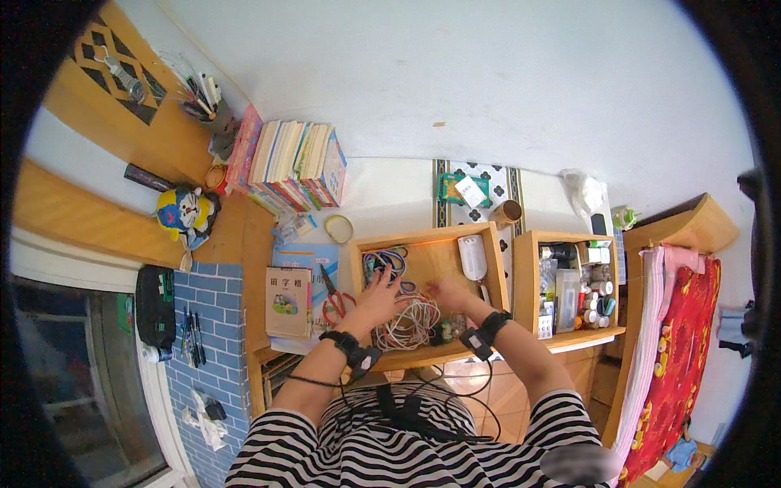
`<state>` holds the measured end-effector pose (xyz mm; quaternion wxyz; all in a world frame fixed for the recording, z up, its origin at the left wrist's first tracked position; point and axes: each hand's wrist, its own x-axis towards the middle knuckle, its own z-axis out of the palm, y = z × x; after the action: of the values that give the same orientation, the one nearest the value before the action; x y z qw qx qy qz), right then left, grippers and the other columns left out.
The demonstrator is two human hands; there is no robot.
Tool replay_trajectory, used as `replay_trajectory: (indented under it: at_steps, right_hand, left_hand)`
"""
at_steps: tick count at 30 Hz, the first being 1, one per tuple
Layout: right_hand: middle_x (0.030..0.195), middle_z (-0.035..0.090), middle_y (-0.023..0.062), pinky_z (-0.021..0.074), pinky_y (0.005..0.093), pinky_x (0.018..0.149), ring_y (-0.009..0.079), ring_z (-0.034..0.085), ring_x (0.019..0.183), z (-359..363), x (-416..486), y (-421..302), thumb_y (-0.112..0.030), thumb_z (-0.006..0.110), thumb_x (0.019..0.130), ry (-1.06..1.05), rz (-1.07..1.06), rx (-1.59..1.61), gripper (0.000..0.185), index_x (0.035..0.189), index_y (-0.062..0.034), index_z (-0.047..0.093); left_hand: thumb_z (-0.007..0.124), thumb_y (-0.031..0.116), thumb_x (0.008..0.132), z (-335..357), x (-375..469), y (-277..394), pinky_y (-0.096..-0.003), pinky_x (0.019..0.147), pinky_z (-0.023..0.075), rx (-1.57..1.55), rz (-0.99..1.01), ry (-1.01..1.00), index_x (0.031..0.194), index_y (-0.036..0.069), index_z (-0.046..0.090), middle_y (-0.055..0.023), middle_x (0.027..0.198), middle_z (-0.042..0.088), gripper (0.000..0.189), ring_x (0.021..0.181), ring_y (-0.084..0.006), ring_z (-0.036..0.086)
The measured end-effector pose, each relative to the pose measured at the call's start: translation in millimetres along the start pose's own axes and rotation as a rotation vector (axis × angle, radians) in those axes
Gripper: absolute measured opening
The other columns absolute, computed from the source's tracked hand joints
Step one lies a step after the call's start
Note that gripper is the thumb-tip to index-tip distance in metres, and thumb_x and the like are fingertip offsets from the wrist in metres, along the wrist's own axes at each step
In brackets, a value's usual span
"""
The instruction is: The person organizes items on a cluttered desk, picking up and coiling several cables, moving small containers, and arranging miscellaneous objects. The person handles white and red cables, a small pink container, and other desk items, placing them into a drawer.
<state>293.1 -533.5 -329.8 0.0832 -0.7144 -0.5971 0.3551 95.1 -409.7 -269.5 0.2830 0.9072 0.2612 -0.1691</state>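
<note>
In front of me lies a wooden drawer on the table. My left hand is inside its left half, fingers spread, with the fingertips at a bundle of dark and blue cables. A tangle of white cables fills the near left part, just below that hand. My right hand reaches over the middle of the drawer with its fingers curled; whether anything is in them is too blurred to tell. Beyond it, a white oblong device leans in the far right corner. Small items lie near the front, partly hidden by my right wrist.
A second drawer, full of bottles and boxes, stands to the right. Red-handled scissors rest on booklets at the left. Behind are a row of books, a round lid, a green packet and a brown cup.
</note>
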Motion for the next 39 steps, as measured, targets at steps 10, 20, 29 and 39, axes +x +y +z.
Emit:
replay_trajectory:
  at_steps: [10, 20, 29, 39]
  right_hand:
    - [0.103, 0.065, 0.0197, 0.0475, 0.045, 0.082, 0.0384, 0.06, 0.098, 17.6, 55.4, -56.5, -0.018, 0.055, 0.084, -0.168, -0.035, -0.035, 0.035, 0.117, -0.0059, 0.057]
    - [0.109, 0.061, 0.0196, 0.0453, 0.0471, 0.088, 0.0389, 0.056, 0.101, 37.6, 55.3, -49.8, -0.024, 0.058, 0.083, 0.054, -0.291, -0.178, 0.028, 0.098, -0.001, 0.063]
    - [0.092, 0.063, 0.0212, 0.0519, 0.0476, 0.073, 0.0368, 0.063, 0.084, -16.2, 69.3, -107.6, -0.017, 0.062, 0.079, 0.189, -0.239, -0.081, 0.017, 0.087, -0.0025, 0.066]
    - [0.087, 0.063, 0.0256, 0.0524, 0.0464, 0.071, 0.0396, 0.063, 0.083, 15.3, 88.1, -134.2, -0.013, 0.07, 0.068, 0.409, 0.006, 0.042, 0.026, 0.084, 0.0052, 0.063]
  left_hand:
    - [0.061, 0.011, 0.083, -42.7, -86.1, -11.5, -0.0423, 0.084, 0.0492, -0.219, -0.027, 0.308, 0.115, 0.001, 0.059, -0.019, 0.114, 0.062, 0.034, 0.1, -0.0365, 0.06]
    - [0.054, 0.002, 0.079, 24.3, -85.9, 2.9, -0.0364, 0.105, 0.0387, -0.034, 0.531, 0.09, 0.131, 0.002, 0.049, -0.0155, 0.141, 0.044, 0.053, 0.127, -0.0295, 0.045]
    - [0.049, 0.011, 0.085, 51.8, -66.9, -2.6, -0.0365, 0.104, 0.0382, 0.416, 0.401, -0.035, 0.112, -0.001, 0.062, -0.0171, 0.13, 0.054, 0.033, 0.119, -0.025, 0.053]
    - [0.061, 0.013, 0.073, 38.1, -70.9, 10.0, -0.0365, 0.088, 0.0473, 0.323, 0.233, -0.158, 0.086, 0.002, 0.07, -0.0119, 0.09, 0.069, 0.019, 0.097, -0.0266, 0.062]
